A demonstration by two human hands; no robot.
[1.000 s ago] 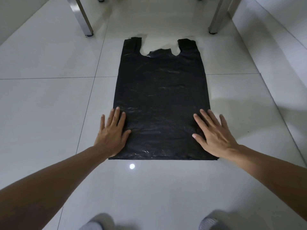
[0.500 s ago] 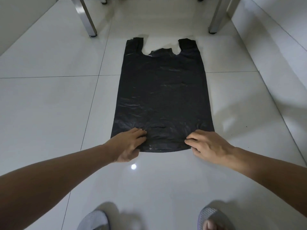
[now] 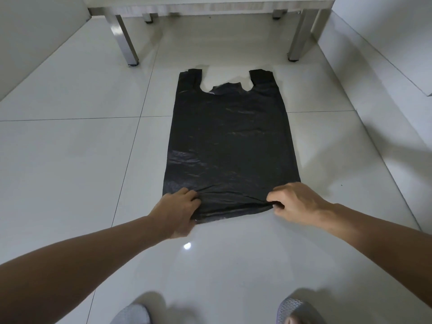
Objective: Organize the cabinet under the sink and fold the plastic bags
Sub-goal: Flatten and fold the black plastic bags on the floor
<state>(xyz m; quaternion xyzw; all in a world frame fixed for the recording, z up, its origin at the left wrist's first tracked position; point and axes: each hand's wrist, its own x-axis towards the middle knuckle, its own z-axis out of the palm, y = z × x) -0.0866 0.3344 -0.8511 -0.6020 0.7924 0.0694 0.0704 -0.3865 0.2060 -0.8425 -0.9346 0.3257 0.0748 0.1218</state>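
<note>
Both hands grip the near edge of the bag [image 3: 230, 146], one at each bottom corner. My left hand [image 3: 177, 210] pinches the left corner with fingers curled over the plastic; my right hand [image 3: 295, 202] pinches the right corner the same way, and the plastic bunches into small folds between them. That near edge looks lifted slightly off the floor [image 3: 70, 171].

I see no print, brand or writing on the bag; it is plain black, with a dull sheen. It lies flat on white tiles, handles [image 3: 260, 74] pointing away from me. Beyond the handles stands a table [image 3: 210, 5] on metal legs [image 3: 126, 40], apart from the bag. A wall [image 3: 385, 31] runs along the right. My slippers [image 3: 297, 309] show at the bottom edge, and a light glint [image 3: 187, 246] reflects off the tile just beside my left hand.
</note>
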